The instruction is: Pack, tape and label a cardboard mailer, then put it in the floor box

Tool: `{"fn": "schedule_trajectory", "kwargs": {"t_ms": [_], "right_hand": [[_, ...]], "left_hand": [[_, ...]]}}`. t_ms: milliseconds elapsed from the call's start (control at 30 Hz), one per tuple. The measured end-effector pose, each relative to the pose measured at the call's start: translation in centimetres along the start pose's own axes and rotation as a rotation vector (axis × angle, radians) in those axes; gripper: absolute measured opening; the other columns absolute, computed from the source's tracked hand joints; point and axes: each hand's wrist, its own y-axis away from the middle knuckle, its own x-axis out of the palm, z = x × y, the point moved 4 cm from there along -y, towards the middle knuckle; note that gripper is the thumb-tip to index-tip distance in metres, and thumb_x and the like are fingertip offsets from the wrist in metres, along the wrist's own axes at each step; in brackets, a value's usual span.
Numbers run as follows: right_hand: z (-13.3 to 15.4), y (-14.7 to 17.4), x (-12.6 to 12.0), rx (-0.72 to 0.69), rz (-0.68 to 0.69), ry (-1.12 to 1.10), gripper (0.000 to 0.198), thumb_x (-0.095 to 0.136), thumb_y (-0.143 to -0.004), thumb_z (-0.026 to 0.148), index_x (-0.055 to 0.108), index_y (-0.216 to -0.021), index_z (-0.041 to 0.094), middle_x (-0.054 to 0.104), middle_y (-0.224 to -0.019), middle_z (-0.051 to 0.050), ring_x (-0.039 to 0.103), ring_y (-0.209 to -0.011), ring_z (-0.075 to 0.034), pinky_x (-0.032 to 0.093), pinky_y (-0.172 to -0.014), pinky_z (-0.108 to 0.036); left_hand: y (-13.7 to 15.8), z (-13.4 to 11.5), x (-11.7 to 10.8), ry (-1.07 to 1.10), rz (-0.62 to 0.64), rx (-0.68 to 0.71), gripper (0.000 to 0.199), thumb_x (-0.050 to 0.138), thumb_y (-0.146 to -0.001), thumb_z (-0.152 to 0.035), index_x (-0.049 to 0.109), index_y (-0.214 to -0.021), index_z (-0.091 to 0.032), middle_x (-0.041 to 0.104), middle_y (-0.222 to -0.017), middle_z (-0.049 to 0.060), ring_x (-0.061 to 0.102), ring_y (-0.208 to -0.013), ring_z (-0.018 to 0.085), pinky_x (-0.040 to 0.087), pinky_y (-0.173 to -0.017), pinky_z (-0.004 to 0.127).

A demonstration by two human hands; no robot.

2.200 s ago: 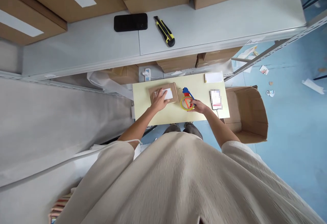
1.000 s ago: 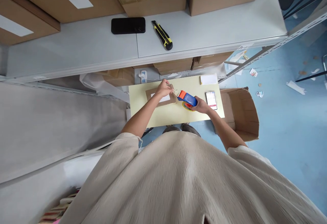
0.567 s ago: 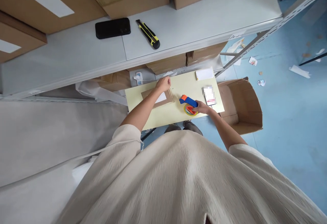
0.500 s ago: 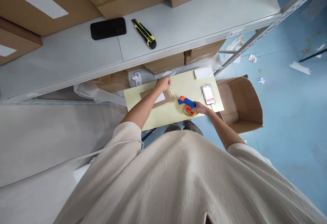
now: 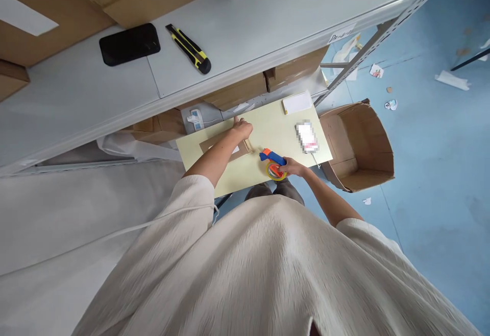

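In the head view, the right hand (image 5: 293, 166) is closed around the blue-and-orange tape dispenser (image 5: 272, 157) at its near end, a hold that seems to keep the orange front free and turned toward the carton. The left hand (image 5: 242, 128) lies over the far right corner of the flat carton (image 5: 241, 153), probably to steady it; its fingers are curled, but I cannot tell whether they pinch anything. The carton rests on the left half of the tabletop (image 5: 268, 129), apart from the dispenser and partly hidden by the left forearm. A pixelated phone (image 5: 307, 137) and a white pad (image 5: 297, 103) lie to the right, perhaps set there to leave working room. The carton is matt brown cardboard with a white label; the dispenser looks like glossy moulded plastic, carrying a round, yellow-rimmed tape roll (image 5: 276, 171). The tabletop is smooth, pale yellow and rectangular.
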Motion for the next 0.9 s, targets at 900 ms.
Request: {"fn": "schedule_trajectory", "kwargs": {"t_ms": [900], "right_hand": [[1.9, 0.5, 1.4, 0.047, -0.013, 0.169, 0.048, 0.095, -0.074, 0.021, 0.068, -0.114, 0.021, 0.081, -0.104, -0.008, 0.081, -0.096, -0.029, 0.074, -0.076, -0.038]], "left_hand": [[3.8, 2.5, 0.3, -0.395, 0.293, 0.285, 0.035, 0.083, -0.078, -0.04, 0.092, -0.111, -0.034, 0.088, -0.116, 0.007, 0.071, -0.127, 0.034, 0.037, -0.128, 0.056]]}}
